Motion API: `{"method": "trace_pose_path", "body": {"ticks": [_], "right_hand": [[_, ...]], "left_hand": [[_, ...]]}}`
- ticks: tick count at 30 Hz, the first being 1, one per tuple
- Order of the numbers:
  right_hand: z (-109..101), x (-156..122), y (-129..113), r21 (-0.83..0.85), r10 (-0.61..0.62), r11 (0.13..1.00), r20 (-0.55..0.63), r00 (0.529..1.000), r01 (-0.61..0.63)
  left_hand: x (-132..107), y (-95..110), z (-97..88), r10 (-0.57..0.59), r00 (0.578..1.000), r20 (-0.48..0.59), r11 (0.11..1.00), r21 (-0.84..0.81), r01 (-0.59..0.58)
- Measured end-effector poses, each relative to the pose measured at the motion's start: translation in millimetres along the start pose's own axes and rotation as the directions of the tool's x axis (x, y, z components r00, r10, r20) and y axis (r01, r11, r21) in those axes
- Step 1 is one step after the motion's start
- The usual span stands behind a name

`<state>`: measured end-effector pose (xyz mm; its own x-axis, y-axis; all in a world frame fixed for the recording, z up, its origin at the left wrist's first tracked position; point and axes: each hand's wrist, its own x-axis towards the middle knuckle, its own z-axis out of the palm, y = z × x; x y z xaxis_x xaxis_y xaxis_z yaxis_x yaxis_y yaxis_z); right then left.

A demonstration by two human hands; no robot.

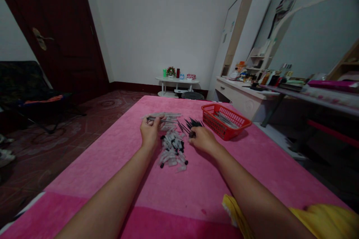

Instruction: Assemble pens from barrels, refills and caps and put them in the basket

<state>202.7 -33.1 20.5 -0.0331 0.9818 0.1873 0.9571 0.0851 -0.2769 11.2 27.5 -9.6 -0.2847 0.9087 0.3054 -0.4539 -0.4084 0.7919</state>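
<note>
My left hand [150, 130] is closed on a clear pen barrel [164, 120] taken from a row of clear barrels [168, 116] lying on the pink blanket [196, 194]. My right hand [202, 139] is curled over a fan of thin black refills [193, 123], its fingertips pinching one small dark piece. Between both hands lies a heap of clear and black pen caps [172, 151]. A red plastic basket [224, 120] with several finished pens stands just right of my right hand.
The blanket's right edge drops toward a white desk [241, 95] crowded with bottles. A small white round table [176, 82] stands by the far wall, a dark chair [30, 93] and dark door [61, 30] at left. Yellow cloth [322, 220] lies near right.
</note>
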Motion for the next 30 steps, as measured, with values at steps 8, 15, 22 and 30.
{"method": "trace_pose_path", "body": {"ticks": [8,15,22,30], "right_hand": [[3.0,7.0,0.8,0.251,-0.030,0.964,-0.223,0.974,0.087],[8.1,11.3,-4.5,0.830,0.117,0.556,-0.133,0.984,0.046],[3.9,8.1,-5.0,0.979,0.144,0.151,0.113,0.983,-0.135],[-3.6,6.1,-7.1,0.966,0.119,-0.048,0.258,0.959,-0.254]], "left_hand": [[7.0,-11.8,-9.1,-0.097,0.995,-0.031,0.990,-0.104,0.094],[1.6,-7.1,-3.0,-0.132,0.991,-0.004,0.986,-0.103,0.131],[-2.9,-6.2,2.8,-0.161,0.987,0.013,0.981,-0.105,0.161],[-2.4,-8.2,1.6,-0.185,0.982,0.042,0.975,-0.115,0.189]]}}
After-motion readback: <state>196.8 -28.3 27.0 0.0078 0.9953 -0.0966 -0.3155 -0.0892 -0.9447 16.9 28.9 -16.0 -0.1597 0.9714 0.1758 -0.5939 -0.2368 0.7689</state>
